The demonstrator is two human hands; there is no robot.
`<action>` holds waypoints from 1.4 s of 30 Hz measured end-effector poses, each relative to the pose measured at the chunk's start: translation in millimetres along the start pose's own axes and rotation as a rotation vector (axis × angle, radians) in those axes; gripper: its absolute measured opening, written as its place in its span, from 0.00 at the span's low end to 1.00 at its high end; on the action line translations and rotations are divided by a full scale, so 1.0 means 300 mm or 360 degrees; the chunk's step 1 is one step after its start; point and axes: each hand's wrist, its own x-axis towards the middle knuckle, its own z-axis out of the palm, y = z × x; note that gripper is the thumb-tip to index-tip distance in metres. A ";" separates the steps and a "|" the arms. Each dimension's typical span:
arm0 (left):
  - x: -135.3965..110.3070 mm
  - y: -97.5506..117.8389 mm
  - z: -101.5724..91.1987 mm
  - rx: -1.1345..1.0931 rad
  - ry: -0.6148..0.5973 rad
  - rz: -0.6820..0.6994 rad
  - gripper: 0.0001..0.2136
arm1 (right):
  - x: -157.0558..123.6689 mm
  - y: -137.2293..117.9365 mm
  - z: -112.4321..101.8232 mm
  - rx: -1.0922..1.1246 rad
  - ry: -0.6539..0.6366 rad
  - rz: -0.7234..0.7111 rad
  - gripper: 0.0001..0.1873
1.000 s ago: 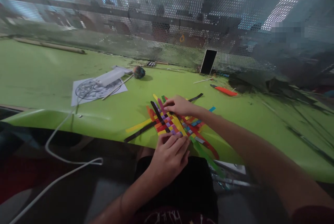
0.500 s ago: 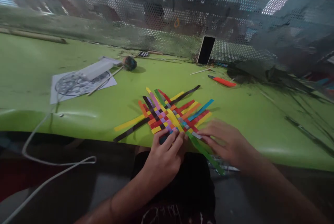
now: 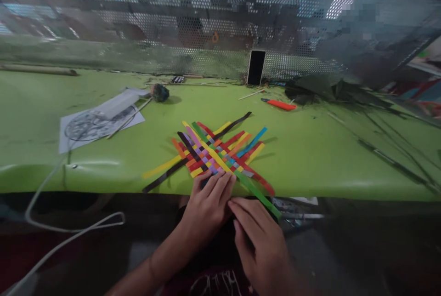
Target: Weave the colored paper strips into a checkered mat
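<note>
A loosely woven mat of coloured paper strips (image 3: 213,152) lies near the table's front edge, with strip ends fanning out on several sides. My left hand (image 3: 210,202) holds the mat's near edge, its fingertips pressed onto the weave and partly covering it. Just right of it, my right hand (image 3: 260,236) is below the table edge, fingers stretched out and thumb apart, fingertips close to the left hand. Nothing shows in its grasp. A long green strip (image 3: 263,195) runs from the weave past the table edge, and a red strip (image 3: 260,179) lies beside it.
A red-handled cutter (image 3: 280,104) and a propped phone (image 3: 256,68) are farther back on the green table (image 3: 330,149). Printed paper (image 3: 79,133) and a dark round lump (image 3: 160,93) lie left. A white cable (image 3: 44,179) hangs at the left edge; dark leaves (image 3: 310,90) lie right.
My right hand has let go of the strip ends at the mat's right and moved down and left, beside my left hand. My left hand stays on the mat. The view has shifted slightly.
</note>
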 end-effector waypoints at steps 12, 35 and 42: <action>0.017 0.006 -0.002 -0.0012 0.0148 0.0036 0.08 | 0.125 0.059 -0.030 -0.0219 0.0000 -0.0108 0.23; 0.001 0.018 -0.025 -0.0101 0.0025 -0.0071 0.15 | 0.063 0.156 0.010 -0.0557 -0.0061 -0.0243 0.23; -0.007 0.003 -0.015 -0.0038 0.0055 0.0012 0.14 | 0.071 0.168 -0.003 -0.0511 -0.0186 -0.0270 0.27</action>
